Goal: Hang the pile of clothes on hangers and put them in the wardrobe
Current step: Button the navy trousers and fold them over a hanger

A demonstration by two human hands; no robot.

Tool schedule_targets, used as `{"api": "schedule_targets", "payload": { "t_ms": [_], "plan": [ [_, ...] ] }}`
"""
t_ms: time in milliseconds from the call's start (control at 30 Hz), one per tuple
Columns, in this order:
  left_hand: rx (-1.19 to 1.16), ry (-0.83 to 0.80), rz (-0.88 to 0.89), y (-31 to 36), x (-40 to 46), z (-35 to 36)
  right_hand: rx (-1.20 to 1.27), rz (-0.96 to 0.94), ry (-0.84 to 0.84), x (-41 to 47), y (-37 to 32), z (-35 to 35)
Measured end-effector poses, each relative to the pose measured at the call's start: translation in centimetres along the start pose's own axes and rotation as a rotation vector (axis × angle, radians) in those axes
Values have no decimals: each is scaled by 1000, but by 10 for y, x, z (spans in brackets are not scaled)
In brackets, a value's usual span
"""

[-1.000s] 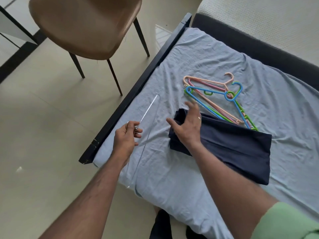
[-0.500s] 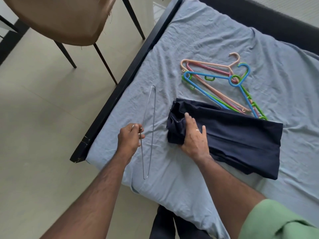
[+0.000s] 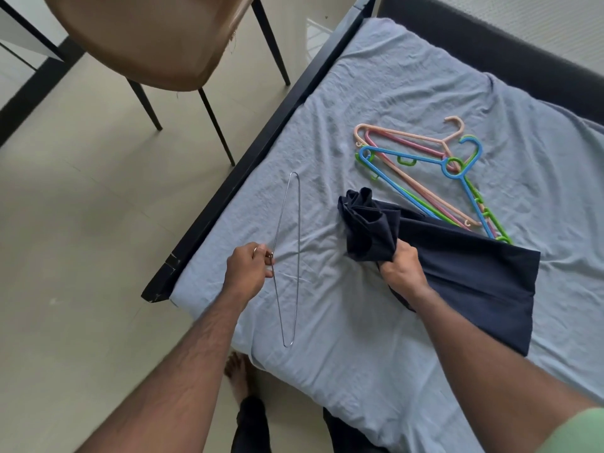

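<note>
Left hand (image 3: 249, 271): pinching the wire hanger (image 3: 287, 256) at its neck, fingers curled round the hook.
Right hand (image 3: 402, 273): gripping the bunched near-left end of the dark garment (image 3: 457, 269), fingers closed into the cloth.
Wire hanger: lying flat on the bed (image 3: 376, 93), near its left edge, long axis running away from the person.
Dark garment: lying on the sheet to the right of the wire hanger, apart from it, long axis running right and slightly toward the person; bunched end lifting off the sheet.
Key relation: gathered end lying just right of the hanger's open triangle; right hand being nearer the cloth, left hand nearer the wire.
Step in hand (judged): feeding the gathered end through the wire frame, moving leftward.
Plastic hangers (image 3: 425, 171): lying stacked beyond the garment, the garment's far edge overlapping their lower tips.
Wardrobe: not appearing in view.
Chair (image 3: 147, 37): standing on the floor left of the bed.
</note>
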State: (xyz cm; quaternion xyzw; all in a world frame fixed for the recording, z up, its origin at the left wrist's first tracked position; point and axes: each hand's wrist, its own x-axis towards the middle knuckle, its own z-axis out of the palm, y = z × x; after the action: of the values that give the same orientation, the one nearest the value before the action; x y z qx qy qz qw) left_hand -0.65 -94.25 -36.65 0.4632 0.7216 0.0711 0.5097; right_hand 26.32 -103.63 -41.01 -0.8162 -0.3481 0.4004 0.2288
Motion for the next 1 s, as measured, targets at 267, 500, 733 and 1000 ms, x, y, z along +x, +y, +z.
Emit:
{"api": "schedule_targets", "payload": {
  "t_ms": [267,500,733,1000],
  "plan": [
    [18,-33,22,-7,15,-5,152,-273,22,-35,-37,66],
    [-135,8,-79,-21,20,-32,-539,-368,-247,-48,-50,144],
    [31,-53,51,-8,12,-31,-728,-244,-245,-50,-65,167],
    [145,11,119,-13,16,-31,-703,-229,-259,-49,-68,166]
  ]
}}
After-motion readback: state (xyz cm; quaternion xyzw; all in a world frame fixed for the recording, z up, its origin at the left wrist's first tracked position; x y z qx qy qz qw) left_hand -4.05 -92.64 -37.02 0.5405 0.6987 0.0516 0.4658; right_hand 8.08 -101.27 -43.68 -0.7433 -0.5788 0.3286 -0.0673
